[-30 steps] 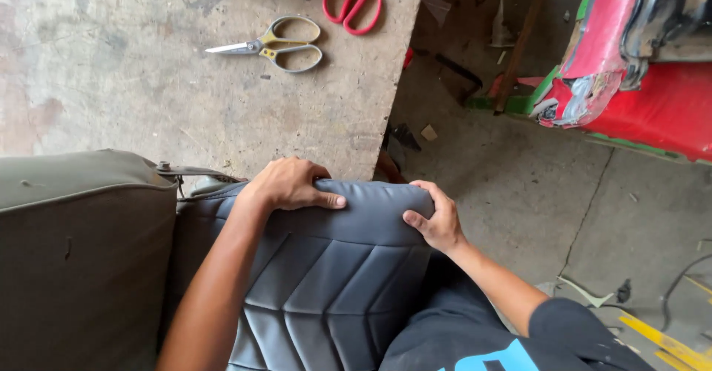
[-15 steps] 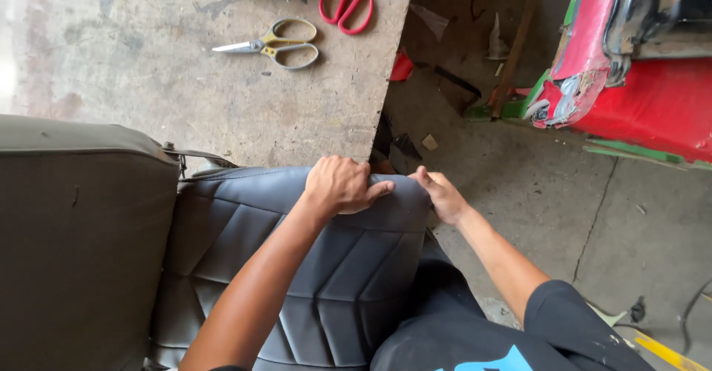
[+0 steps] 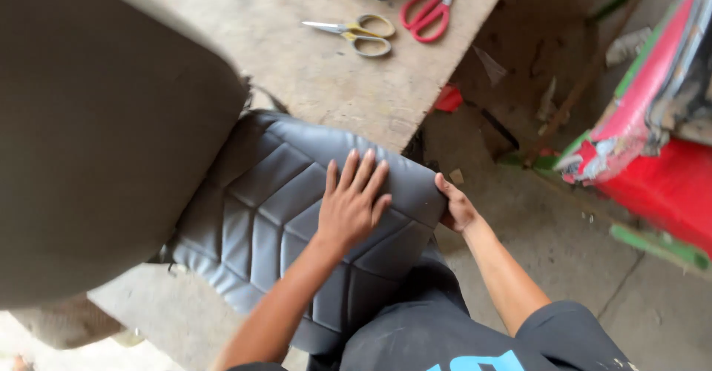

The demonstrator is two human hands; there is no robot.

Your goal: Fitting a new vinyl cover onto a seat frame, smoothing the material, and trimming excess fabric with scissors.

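I'm going L to R. Far left, a big tan seat cushion [image 3: 96, 133] is filling the view, tilted up and blurred, leaning over the near edge of the wooden counter [image 3: 297, 59]. Just beside it and partly tucked under it, the grey quilted seat cover [image 3: 259, 215] is lying stretched over its pad, half on the counter and half hanging off toward the lap.

The left hand [image 3: 350, 206] is lying flat on the cover, fingers spread, palm pressing down: grip released, holding nothing, only bearing on the surface. The right hand [image 3: 456, 208] is curling round the cover's right corner, thumb on top, fingers hidden under the edge, so that grip is clenched on the cover.

My read on doing this well: keeping the flat palm pressing outward toward the corner while the other hand is pulling the edge taut, so the stitched panels are sitting w/o wrinkles. Pressure should be staying even; the cover overhangs the counter and could be sliding off otherwise.

Further back on the counter, yellow-handled scissors [image 3: 354, 33] are lying near red-handled scissors [image 3: 430, 9], both well apart from the hands. Far right, a red and green panel [image 3: 653, 148] is standing on the concrete floor [image 3: 564, 245].

Containers: I'm seeing none; no box, tray or bin in view.
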